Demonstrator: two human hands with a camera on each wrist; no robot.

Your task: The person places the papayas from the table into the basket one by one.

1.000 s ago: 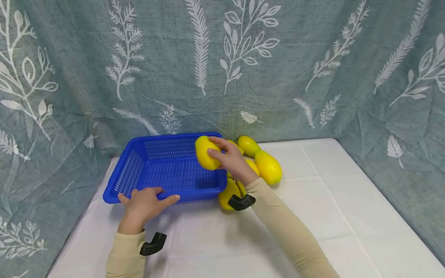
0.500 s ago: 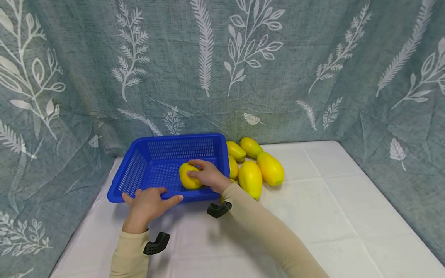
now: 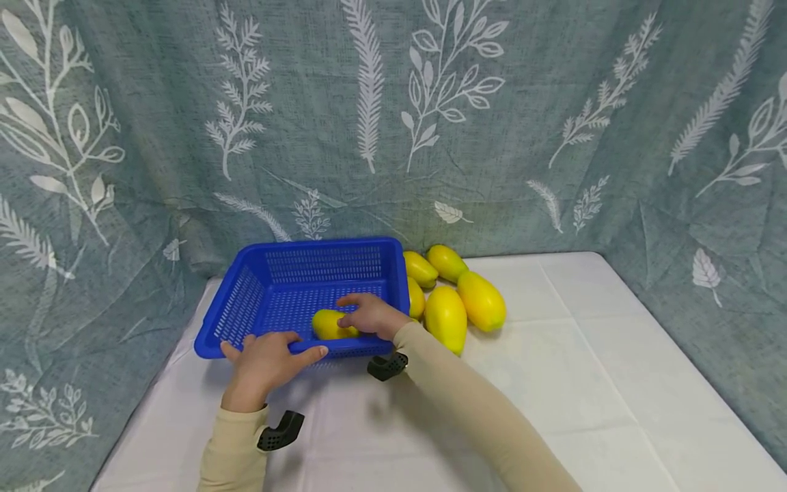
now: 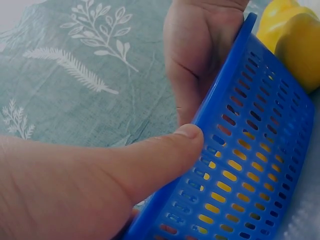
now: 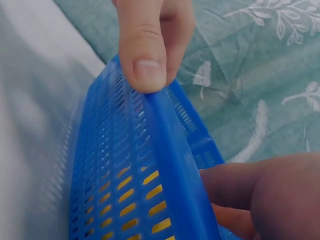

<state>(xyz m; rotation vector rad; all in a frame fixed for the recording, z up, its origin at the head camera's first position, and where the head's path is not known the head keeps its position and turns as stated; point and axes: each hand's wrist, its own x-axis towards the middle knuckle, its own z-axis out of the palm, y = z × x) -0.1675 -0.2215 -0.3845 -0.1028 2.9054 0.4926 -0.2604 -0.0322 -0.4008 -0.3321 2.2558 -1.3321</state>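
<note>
A blue plastic basket [image 3: 307,294] with slotted walls stands on the table. My left hand [image 3: 264,362] grips its near rim, thumb [image 4: 165,155] outside and fingers over the inner side. Inside the basket, by the near wall, lies a yellow mango-like fruit [image 3: 328,324]. Over its right end is my right hand [image 3: 374,317], fingers spread and loose, with the thumb close to the fruit; whether it still touches is unclear. The right wrist view shows the right hand's fingers [image 5: 235,185] inside the rim, and yellow [image 5: 157,207] through the slots.
Right of the basket lie several more yellow fruits, including a large one [image 3: 445,318], a greenish-tipped one [image 3: 481,301] and a smaller one behind [image 3: 447,263]. A white cloth [image 3: 565,355] covers the table. Patterned green curtain [image 3: 393,137] hangs behind and at both sides.
My right hand has carried the yellow fruit left and down into the basket, and its fingers have loosened. The fruit now lies lower, by the near wall. My left hand keeps its hold.
</note>
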